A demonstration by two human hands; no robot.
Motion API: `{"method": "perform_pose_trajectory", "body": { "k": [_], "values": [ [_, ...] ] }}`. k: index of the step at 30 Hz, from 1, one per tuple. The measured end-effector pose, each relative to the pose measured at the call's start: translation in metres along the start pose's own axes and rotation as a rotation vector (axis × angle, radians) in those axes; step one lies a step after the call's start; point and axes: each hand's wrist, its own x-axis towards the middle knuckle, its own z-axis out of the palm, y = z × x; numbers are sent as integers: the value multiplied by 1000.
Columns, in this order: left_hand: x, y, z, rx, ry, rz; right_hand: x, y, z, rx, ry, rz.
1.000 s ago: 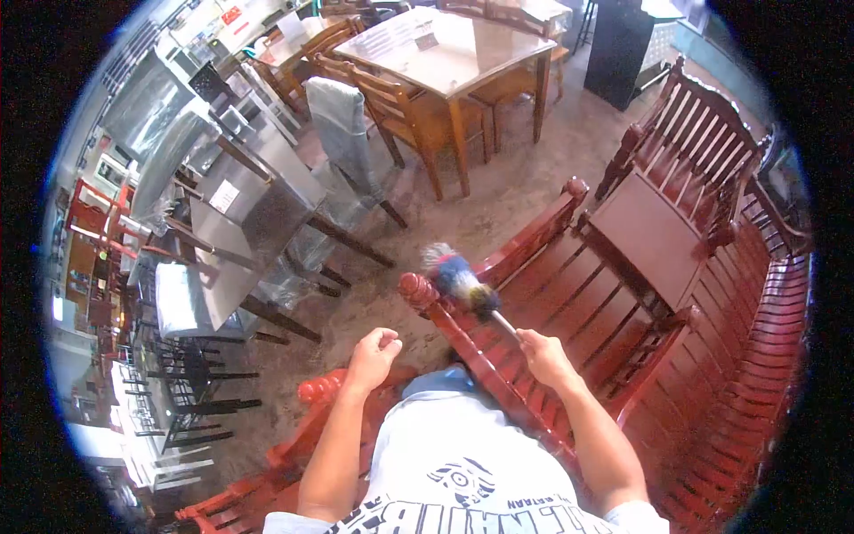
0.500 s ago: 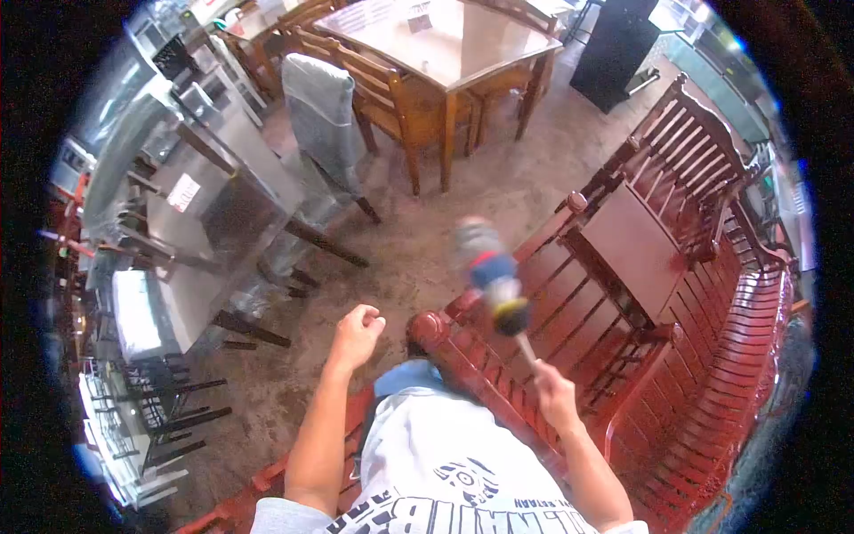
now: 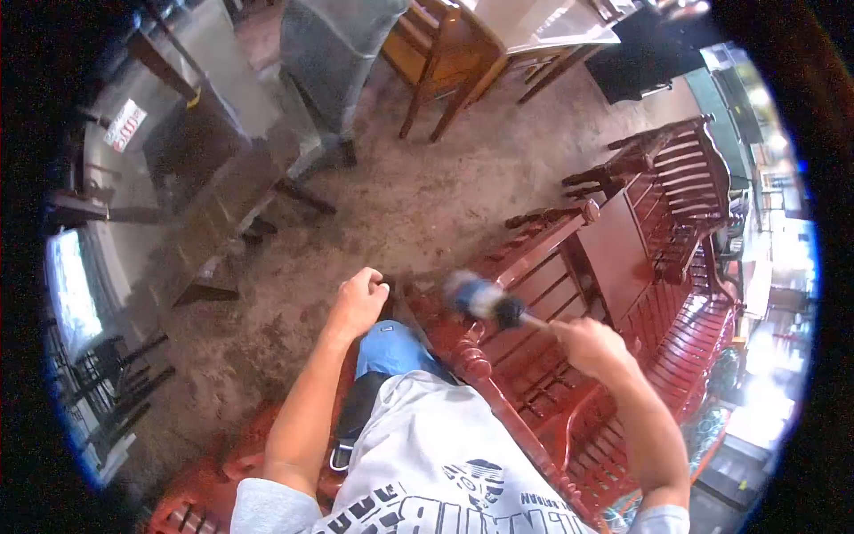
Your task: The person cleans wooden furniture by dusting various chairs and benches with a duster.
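My right hand (image 3: 592, 345) is closed around the thin handle of a duster (image 3: 483, 298) with a fluffy white, blue and dark head. Blurred by motion, the duster head points left, over the near end of a reddish-brown slatted wooden bench (image 3: 525, 267). Whether it touches the wood I cannot tell. My left hand (image 3: 360, 301) hangs in front of my body above the floor, its fingers curled in and nothing seen in them. Just below it is my blue-clad knee (image 3: 391, 349).
Further along stands a wooden armchair (image 3: 689, 169) with a slatted back. At the upper left are a plastic-wrapped chair (image 3: 329, 53) and a table with a price tag (image 3: 125, 125). A wooden dining table (image 3: 543, 22) stands at the top. Brown floor (image 3: 427, 191) lies between.
The view has tilted down and turned. My right hand has swung the duster, its head now lower and pointing more to the left. My left hand stays curled in front of me.
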Motion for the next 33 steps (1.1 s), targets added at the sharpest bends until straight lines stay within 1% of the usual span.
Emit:
{"method": "perform_pose_trajectory", "body": {
  "k": [2,4,5,8,9,10,12,13,14,16,17,18,19,20,22,24,26,27,28,29,30,31,32,33],
  "values": [
    [3,-17,-13,-13,53,-43,6,-19,-31,16,-8,-62],
    [-2,-38,-24,-56,104,-110,32,-23,-25,42,-99,-257],
    [-4,-48,-29,-20,151,-116,39,-28,-26,65,-141,-348],
    [-12,-64,-43,-34,167,-195,70,-59,-51,-177,-78,-184],
    [-14,-67,-46,-30,150,-237,72,-85,-64,-203,-128,-65],
    [-14,-72,-47,-37,152,-240,85,-82,-53,-158,-112,-132],
    [-14,-83,-47,-46,141,-239,124,-62,-7,-53,-84,-258],
    [-13,-81,-48,-55,149,-234,137,-52,-1,-60,-112,-158],
    [-11,-77,-53,-61,167,-231,138,-37,-2,-78,-11,36],
    [-11,-74,-55,-37,157,-215,132,-36,-3,-15,72,115],
    [-7,-76,-51,-9,133,-200,133,-36,3,-8,30,70],
    [-3,-70,-49,19,104,-181,135,-32,15,2,-13,31],
    [0,-60,-42,67,40,-181,141,-24,29,-18,-32,-226],
    [6,-57,-30,87,-70,-136,138,-19,30,51,-36,-244],
    [19,-43,1,105,-380,-55,136,-10,26,188,-29,-288],
    [20,-1,26,180,-545,32,143,2,52,365,238,-108],
    [23,27,54,179,-678,91,144,0,75,548,533,79],
    [23,40,65,194,-659,132,141,-4,82,582,588,147],
    [22,49,74,209,-638,171,139,-8,86,671,508,243],
    [22,56,78,192,-606,207,138,-1,94,528,417,61],
    [22,60,78,179,-583,199,140,6,101,383,325,-117],
    [20,64,74,165,-562,189,142,18,105,548,177,-83],
    [21,67,70,149,-539,181,123,16,72,707,26,-52],
    [24,62,68,203,-551,214,117,17,51,855,-125,-28]
  ]
}}
